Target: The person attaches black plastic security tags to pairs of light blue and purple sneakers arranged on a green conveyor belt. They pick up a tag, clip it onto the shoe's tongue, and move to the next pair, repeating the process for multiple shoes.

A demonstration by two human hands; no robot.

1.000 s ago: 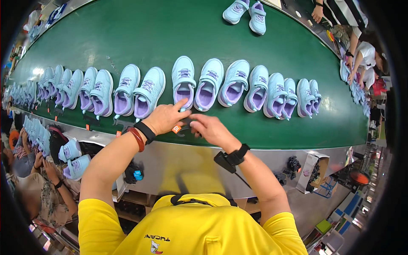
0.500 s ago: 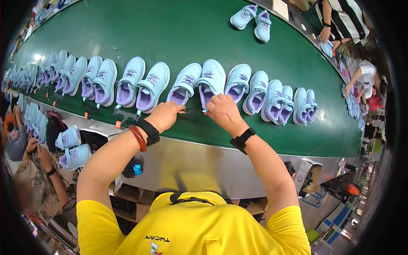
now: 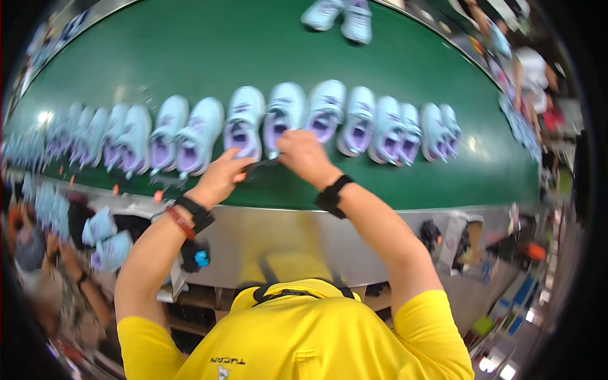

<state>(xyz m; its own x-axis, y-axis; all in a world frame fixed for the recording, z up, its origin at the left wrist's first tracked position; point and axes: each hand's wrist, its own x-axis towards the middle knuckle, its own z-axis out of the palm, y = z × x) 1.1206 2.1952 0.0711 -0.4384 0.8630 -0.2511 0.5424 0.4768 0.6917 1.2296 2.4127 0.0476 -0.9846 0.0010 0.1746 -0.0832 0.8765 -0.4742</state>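
Both hands meet at the near edge of a green belt (image 3: 190,44), in front of a long row of pale blue shoes with purple insides. The left hand (image 3: 221,178) and the right hand (image 3: 304,155) share a thin dark strip (image 3: 261,164) stretched between them, each grip pinched on one end; motion blur hides what the strip is. It lies just before the shoe (image 3: 244,123) and its neighbour (image 3: 283,117), the right hand touching the heel of the latter. The rest of the row runs off to both sides, toes away from the person. A separate pair (image 3: 339,16) stands well apart at the belt's far edge. More shoes (image 3: 104,237) sit below the belt at the left. Another person (image 3: 532,76) works at the far right.
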